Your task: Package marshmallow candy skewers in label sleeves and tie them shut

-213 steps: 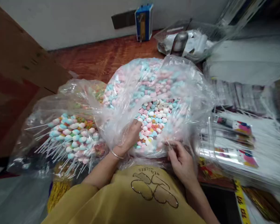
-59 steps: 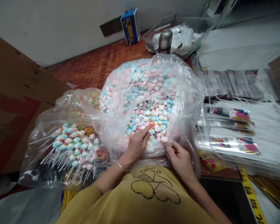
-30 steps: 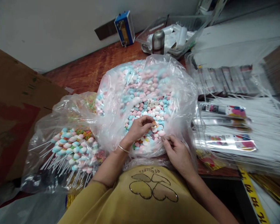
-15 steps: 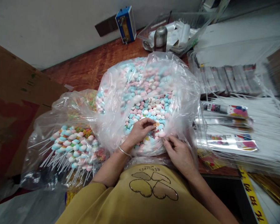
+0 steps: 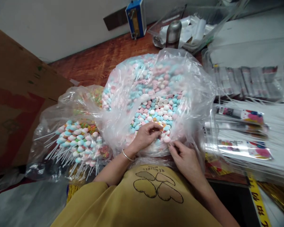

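A large clear plastic bag (image 5: 196, 94) stands open before me, full of pink, blue and white candies (image 5: 161, 108) shaped like small rounded pebbles. Over its near edge, my left hand (image 5: 146, 135) is closed in a pinch; small orange and white pieces lie at its fingertips, but what it grips is unclear. Close by on the right, my right hand (image 5: 184, 156) pinches thumb against forefinger beside a pale candy at the bag's lip. Whatever sits between those fingers is too small to make out. At left, candy sticks (image 5: 78, 142) with stacked pastel candies lie in a pile on clear plastic.
White sticks (image 5: 281, 126) and printed clear wrappers (image 5: 243, 148) lie to the right. Behind the big bag are a metal flask (image 5: 174, 33), a clear bin (image 5: 203, 41) and a blue box (image 5: 135, 19). A cardboard box (image 5: 21, 104) stands at left.
The view has shifted a little, so most things appear slightly further right. Both hands keep nearly the same pinched poses over the bag's near edge.
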Tool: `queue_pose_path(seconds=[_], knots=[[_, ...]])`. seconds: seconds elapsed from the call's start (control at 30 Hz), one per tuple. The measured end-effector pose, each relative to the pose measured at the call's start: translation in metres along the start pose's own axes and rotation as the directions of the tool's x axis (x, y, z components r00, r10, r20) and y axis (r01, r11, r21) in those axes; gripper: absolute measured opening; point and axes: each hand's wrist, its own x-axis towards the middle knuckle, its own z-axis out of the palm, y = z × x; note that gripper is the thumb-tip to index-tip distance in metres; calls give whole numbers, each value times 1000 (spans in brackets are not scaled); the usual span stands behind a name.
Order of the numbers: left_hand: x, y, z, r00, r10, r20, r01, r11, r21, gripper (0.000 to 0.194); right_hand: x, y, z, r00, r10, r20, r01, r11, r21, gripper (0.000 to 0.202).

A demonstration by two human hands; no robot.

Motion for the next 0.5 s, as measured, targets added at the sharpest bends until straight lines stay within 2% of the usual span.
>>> queue_pose_path(seconds=[0.07, 0.17, 0.3, 0.5], knots=[[-12, -1, 7, 996, -36, -77, 34, 999, -29, 23, -9, 2, 2, 1000, -13, -15, 14, 1000, 7, 30], [-31, -3, 22, 969, -176, -175, 138, 967, -213, 23, -25, 8, 7, 997, -42, -58, 42, 999, -3, 31], [-45, -5, 39, 954, -244, -172, 161, 906, -392, 29, -40, 15, 15, 991, -66, -117, 58, 996, -64, 31], [-49, -3, 39, 965, -222, -143, 142, 894, -424, 32, -48, 12, 18, 971, -119, -206, 109, 992, -59, 31]])
